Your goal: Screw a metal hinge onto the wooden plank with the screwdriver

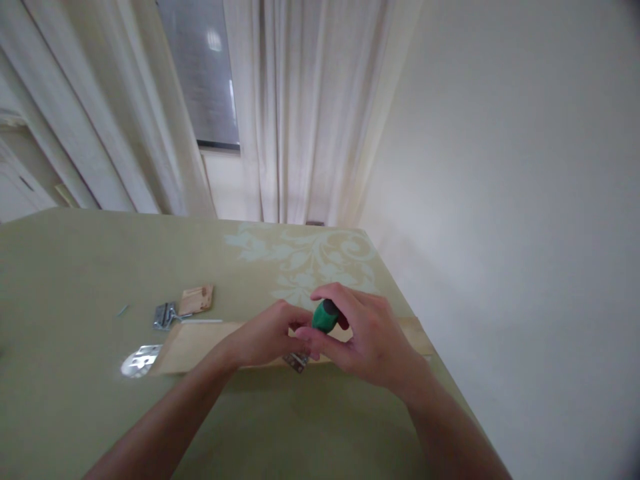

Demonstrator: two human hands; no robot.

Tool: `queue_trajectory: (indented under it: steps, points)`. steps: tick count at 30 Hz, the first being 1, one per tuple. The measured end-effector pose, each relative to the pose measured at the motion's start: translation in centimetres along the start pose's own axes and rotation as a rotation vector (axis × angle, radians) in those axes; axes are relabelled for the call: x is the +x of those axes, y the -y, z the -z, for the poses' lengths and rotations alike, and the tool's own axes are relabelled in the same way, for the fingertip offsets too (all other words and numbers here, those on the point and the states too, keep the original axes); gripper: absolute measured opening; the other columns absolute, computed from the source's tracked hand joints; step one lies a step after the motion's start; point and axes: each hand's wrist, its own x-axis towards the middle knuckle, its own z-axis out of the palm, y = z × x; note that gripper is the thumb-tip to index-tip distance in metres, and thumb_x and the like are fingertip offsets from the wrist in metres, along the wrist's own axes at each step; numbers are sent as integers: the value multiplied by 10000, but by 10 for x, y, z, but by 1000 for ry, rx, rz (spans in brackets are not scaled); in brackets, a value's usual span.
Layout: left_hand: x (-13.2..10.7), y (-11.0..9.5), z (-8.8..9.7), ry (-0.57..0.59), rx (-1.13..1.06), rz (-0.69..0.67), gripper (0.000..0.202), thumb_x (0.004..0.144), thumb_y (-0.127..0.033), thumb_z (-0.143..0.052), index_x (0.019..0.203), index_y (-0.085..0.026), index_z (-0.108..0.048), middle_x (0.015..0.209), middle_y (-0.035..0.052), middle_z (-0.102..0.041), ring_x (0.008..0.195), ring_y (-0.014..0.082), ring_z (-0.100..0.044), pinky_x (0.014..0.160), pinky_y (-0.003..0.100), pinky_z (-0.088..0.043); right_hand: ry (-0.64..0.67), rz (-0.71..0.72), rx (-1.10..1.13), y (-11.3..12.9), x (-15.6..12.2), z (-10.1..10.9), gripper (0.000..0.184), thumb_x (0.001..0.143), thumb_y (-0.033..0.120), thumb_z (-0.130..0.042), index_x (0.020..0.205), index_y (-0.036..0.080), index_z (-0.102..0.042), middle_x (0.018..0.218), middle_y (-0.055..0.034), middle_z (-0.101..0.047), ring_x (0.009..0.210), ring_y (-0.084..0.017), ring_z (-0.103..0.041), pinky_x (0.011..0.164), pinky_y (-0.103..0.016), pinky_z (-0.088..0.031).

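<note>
My right hand [363,337] is wrapped around the green handle of a screwdriver [326,316], held upright over a pale wooden board [193,347] on the table. My left hand [267,337] rests on the board just left of the tool, its fingers pinched together near the tool's lower end; what they pinch is hidden. A small metal hinge [296,361] peeks out at the board's near edge, under both hands.
The olive-green table [75,280] bears a small wooden block [197,299], a metal hinge [165,315] with a white stick beside it, and a shiny metal plate [140,361] at the board's left end. Curtains and a window stand behind; a wall lies right.
</note>
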Motion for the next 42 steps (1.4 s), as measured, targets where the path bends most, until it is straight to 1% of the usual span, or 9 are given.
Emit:
queue_trajectory:
  steps: [7,11,15,21,27,32,35,38,42]
  points:
    - [-2,-1,2,94,-105,2,112,869,-126,-671,855,-154,-778,776,-24,-741,716,126,-651,685,213,-502,20,-19,14,0,1,-1,330,977,392,-724,1247,250,-598,938,-1,-726,753,-156,-639,698,-285,-444]
    - [1,5,-2,33,-130,33,91,836,-120,-710,818,-149,-794,738,-25,-732,669,123,-630,640,209,-495,13,-26,1,0,0,1,404,953,429,-753,1275,248,-588,971,-10,-733,754,-160,-636,695,-288,-444]
    - [2,4,-4,24,-159,44,55,830,-135,-747,838,-150,-799,724,-19,-737,672,130,-647,653,216,-514,34,-55,25,2,-1,2,289,975,426,-728,1167,245,-609,871,22,-720,629,-128,-559,608,-269,-393]
    - [-2,3,5,77,-113,-22,113,893,-169,-690,911,-159,-801,848,7,-778,785,158,-691,734,231,-538,32,-24,29,3,-1,1,391,945,288,-687,1312,252,-556,1023,-20,-736,777,-160,-630,706,-281,-468]
    - [0,3,4,0,-99,6,50,839,-146,-734,829,-153,-782,772,-24,-751,716,137,-659,672,210,-507,20,-30,20,2,1,0,381,977,446,-727,1267,254,-573,937,2,-741,702,-150,-617,658,-280,-440]
    - [-1,3,6,53,-54,-43,108,881,-174,-704,932,-162,-798,876,2,-780,839,168,-696,788,248,-540,51,6,43,4,0,1,455,919,260,-698,1343,255,-532,1005,-16,-737,782,-166,-634,710,-288,-474]
    - [-1,4,3,20,-30,-13,113,860,-145,-674,824,-152,-780,792,-5,-753,749,151,-665,704,230,-514,28,-3,20,4,-1,0,527,930,367,-747,1388,256,-512,1001,-19,-745,781,-173,-649,722,-300,-485]
    - [0,3,-1,7,-100,23,54,829,-147,-715,830,-152,-769,776,-6,-749,717,147,-662,642,216,-499,1,-11,15,3,-1,-2,426,973,464,-731,1303,258,-557,905,3,-743,697,-157,-643,675,-290,-468]
    - [-1,2,0,76,-140,-38,93,883,-211,-716,918,-156,-783,817,-1,-755,750,143,-661,691,221,-517,-5,16,22,4,0,-1,457,950,284,-681,1379,249,-525,1023,-39,-746,813,-181,-677,761,-314,-512]
